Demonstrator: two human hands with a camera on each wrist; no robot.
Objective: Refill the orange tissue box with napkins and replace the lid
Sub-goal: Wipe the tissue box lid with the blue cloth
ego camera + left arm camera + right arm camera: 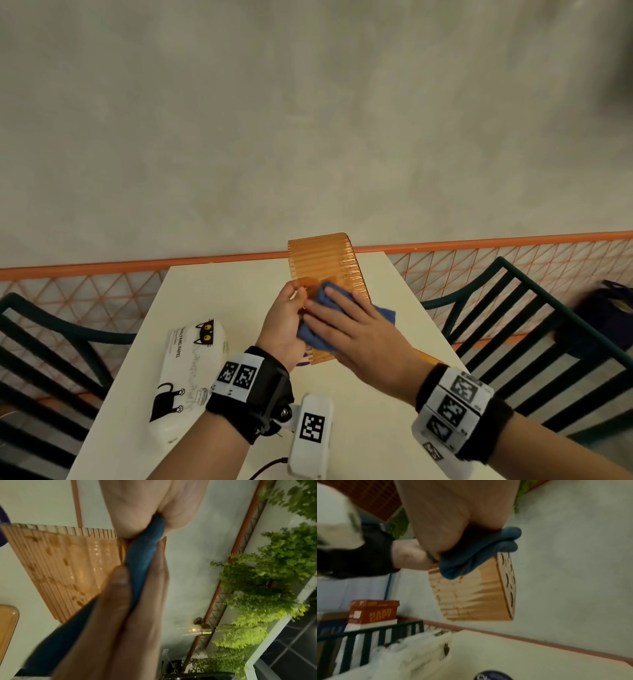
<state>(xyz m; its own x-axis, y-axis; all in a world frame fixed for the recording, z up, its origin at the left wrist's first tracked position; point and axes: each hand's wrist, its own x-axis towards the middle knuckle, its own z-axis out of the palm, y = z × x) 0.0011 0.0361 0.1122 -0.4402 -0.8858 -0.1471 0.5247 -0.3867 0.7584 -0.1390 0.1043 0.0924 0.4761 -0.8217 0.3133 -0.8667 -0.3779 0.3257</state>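
Two hands meet above a white table [376, 377]: left hand [284, 325] grips the lifted orange tissue box [325, 274], right hand [359, 325] presses a blue cloth [317, 334] flat against it; napkin pack [191, 370] apparently unopened, so refilling and lid remain.

blue cloth [471, 557] against orange tissue box [474, 596], blurred

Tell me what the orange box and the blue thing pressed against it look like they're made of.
The orange box looks like translucent ribbed plastic: glossy highlights, and light passes through it. The blue cloth looks like soft matte fabric, probably microfibre, since it bunches into folds under the right hand.
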